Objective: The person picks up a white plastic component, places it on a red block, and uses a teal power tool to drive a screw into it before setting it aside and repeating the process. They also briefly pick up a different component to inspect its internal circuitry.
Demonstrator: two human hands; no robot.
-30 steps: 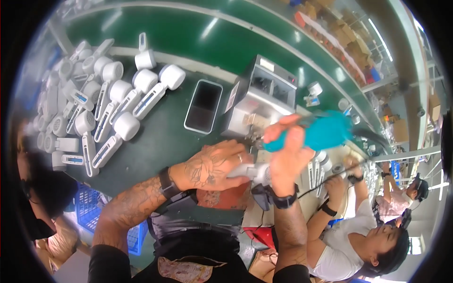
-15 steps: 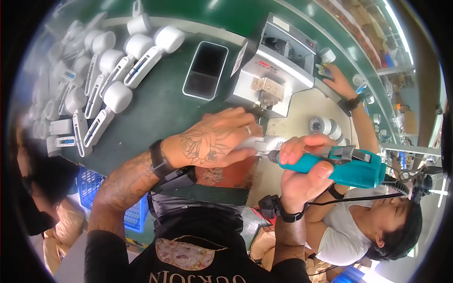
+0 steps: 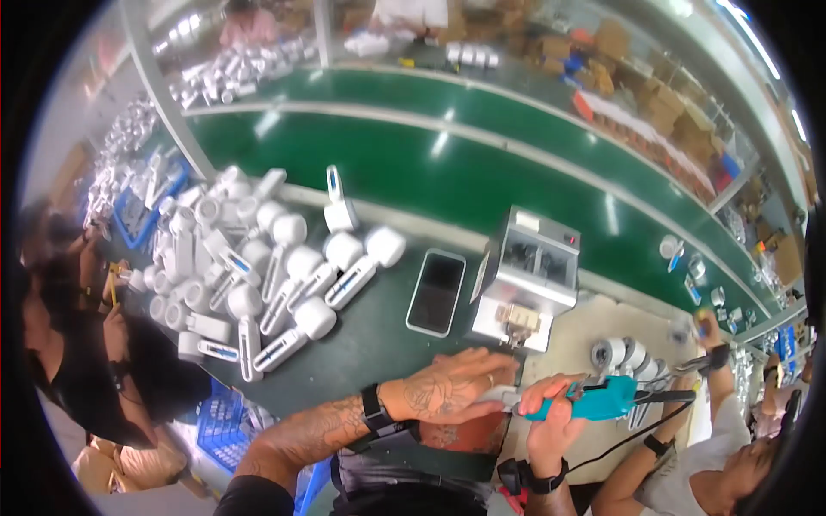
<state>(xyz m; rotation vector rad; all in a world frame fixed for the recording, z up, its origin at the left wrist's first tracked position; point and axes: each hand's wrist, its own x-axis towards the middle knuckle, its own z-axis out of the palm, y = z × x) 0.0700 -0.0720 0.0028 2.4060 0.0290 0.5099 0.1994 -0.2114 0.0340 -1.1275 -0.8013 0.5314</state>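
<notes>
My left hand is closed on a white plastic part, most of which its fingers cover. My right hand grips a teal electric screwdriver, held almost level with its nose pointing left at the white part. Whether the bit touches a screw is hidden. Both hands are low over the bench's near edge, above a worn reddish patch.
A silver-grey machine stands beyond my hands, with a phone left of it. White round-headed handheld devices are heaped at left. Round white parts lie at right. Co-workers sit on both sides; a green conveyor runs behind.
My view has tipped up, so the bench sits lower and the conveyor shows. My hands keep the white part and screwdriver together. The right co-worker's reaching hand has moved away from the machine.
</notes>
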